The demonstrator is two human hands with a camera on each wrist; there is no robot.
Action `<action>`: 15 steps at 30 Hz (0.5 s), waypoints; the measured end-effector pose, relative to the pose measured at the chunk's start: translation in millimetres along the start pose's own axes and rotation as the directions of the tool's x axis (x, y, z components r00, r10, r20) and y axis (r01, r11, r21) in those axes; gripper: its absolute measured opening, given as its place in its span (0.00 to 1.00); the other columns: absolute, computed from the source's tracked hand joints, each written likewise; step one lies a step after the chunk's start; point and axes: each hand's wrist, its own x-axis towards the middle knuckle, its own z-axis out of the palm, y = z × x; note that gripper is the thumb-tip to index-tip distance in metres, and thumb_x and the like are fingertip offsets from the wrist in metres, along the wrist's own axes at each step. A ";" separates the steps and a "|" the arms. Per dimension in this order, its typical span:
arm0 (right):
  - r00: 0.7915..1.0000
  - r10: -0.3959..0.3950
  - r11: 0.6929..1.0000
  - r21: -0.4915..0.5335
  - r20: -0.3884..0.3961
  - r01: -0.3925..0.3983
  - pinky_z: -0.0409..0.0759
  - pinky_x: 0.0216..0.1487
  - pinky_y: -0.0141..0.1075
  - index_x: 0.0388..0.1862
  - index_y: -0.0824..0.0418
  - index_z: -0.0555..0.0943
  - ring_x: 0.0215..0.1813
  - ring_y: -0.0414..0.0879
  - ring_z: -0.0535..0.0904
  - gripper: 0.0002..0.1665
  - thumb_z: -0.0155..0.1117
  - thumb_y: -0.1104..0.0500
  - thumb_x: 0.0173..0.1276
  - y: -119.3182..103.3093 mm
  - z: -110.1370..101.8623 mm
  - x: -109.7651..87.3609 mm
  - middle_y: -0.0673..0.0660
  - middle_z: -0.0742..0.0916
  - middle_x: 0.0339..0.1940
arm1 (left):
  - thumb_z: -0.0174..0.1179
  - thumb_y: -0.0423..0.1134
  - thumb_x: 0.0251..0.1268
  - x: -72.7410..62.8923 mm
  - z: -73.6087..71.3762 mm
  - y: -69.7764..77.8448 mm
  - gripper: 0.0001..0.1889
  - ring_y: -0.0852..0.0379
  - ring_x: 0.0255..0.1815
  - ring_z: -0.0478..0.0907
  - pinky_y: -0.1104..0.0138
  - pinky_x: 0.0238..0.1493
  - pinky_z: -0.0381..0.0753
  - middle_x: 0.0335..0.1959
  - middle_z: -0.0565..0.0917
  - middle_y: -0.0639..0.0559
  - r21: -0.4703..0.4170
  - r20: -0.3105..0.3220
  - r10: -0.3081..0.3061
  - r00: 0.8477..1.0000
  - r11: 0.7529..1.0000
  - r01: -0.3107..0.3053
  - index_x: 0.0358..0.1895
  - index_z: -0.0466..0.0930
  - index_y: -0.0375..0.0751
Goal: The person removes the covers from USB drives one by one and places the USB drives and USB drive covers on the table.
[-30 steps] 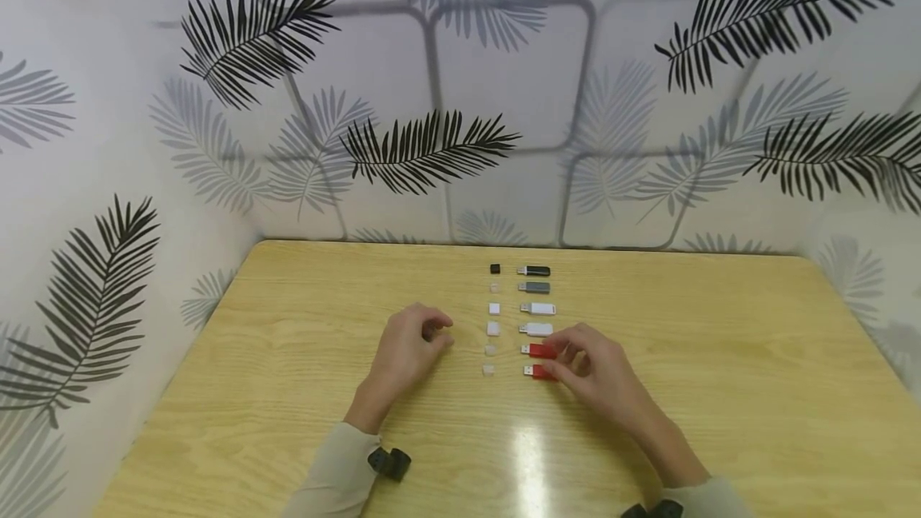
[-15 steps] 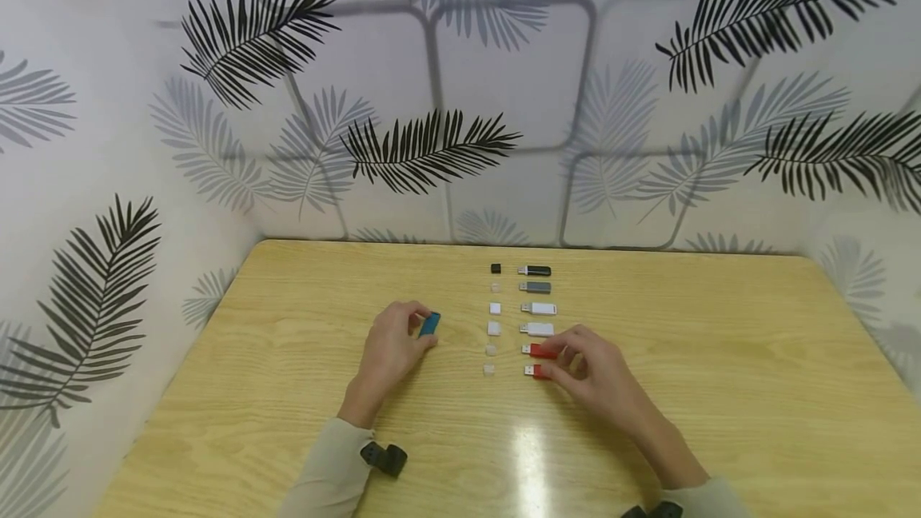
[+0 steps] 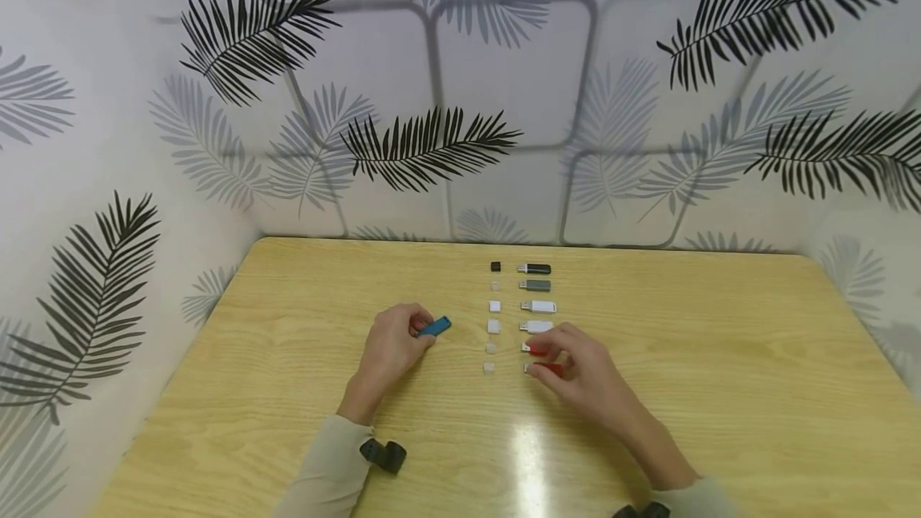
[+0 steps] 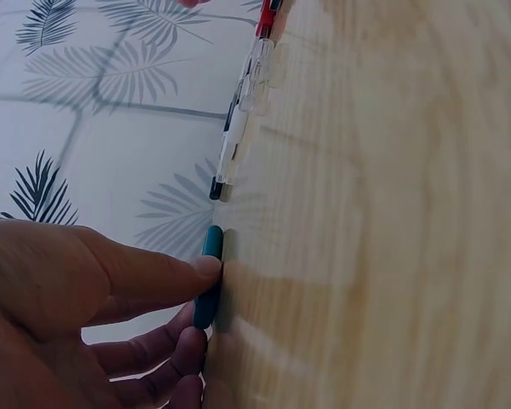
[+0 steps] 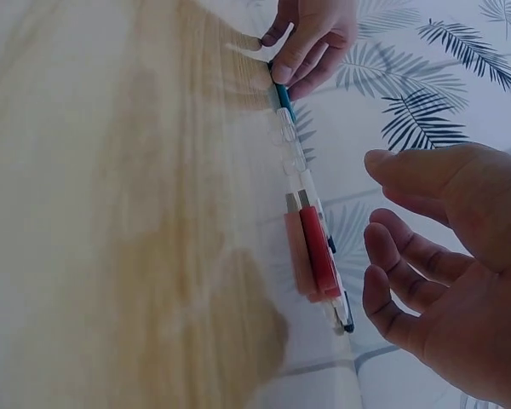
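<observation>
My left hand [image 3: 392,346] pinches a blue USB stick [image 3: 435,327] low over the table, thumb on one side and fingers on the other. In the left wrist view the thumb covers part of this stick [image 4: 209,294]. My right hand [image 3: 590,378], fingers loosely bent, hovers by two red USB sticks and partly hides them in the head view. The upper red stick [image 3: 536,349] and the lower red stick [image 3: 551,369] point their metal plugs left. The right wrist view has a gap between the right hand's fingers and a red stick [image 5: 318,247].
Above the red sticks lie two white USB sticks, a grey USB stick [image 3: 536,285] and a black USB stick [image 3: 536,269]. Left of them runs a column of small caps, with a black cap [image 3: 496,266] at its far end. A patterned wall [image 3: 504,198] borders the wooden table [image 3: 288,390].
The left hand has shifted slightly left, and the blue USB stick, unseen a second ago, has come into sight and swung flatter toward the right. The right hand has edged left over the red sticks.
</observation>
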 end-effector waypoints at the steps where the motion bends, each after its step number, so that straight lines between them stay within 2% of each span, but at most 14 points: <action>1: 1.000 0.004 1.000 0.000 0.003 -0.004 0.86 0.33 0.39 0.47 0.64 0.86 0.39 0.47 0.83 0.17 0.78 0.70 0.59 -0.3 1.0 0.4 0.55 0.86 0.40 | 0.74 0.28 0.59 -0.2 0.1 0.2 0.08 0.55 0.35 0.80 0.59 0.41 0.83 0.34 0.84 0.49 0.001 0.003 0.001 1.000 1.000 -0.001 0.41 0.87 0.38; 9: 0.999 -0.031 0.999 -0.030 -0.016 0.030 0.85 0.36 0.37 0.51 0.65 0.85 0.40 0.50 0.85 0.21 0.78 0.70 0.59 -3.0 6.9 2.7 0.57 0.86 0.42 | 0.73 0.28 0.61 -2.6 -0.1 4.0 0.07 0.55 0.36 0.80 0.58 0.42 0.83 0.35 0.84 0.50 -0.035 0.034 0.034 0.999 0.999 -0.032 0.41 0.88 0.38; 15: 1.000 -0.006 1.000 0.005 0.002 0.006 0.87 0.44 0.40 0.53 0.66 0.84 0.45 0.54 0.86 0.21 0.78 0.69 0.60 -6.4 9.0 5.0 0.60 0.86 0.46 | 0.72 0.28 0.61 -2.6 0.0 9.3 0.08 0.55 0.40 0.82 0.59 0.46 0.84 0.38 0.86 0.50 -0.095 0.081 0.030 0.996 0.995 -0.023 0.42 0.88 0.40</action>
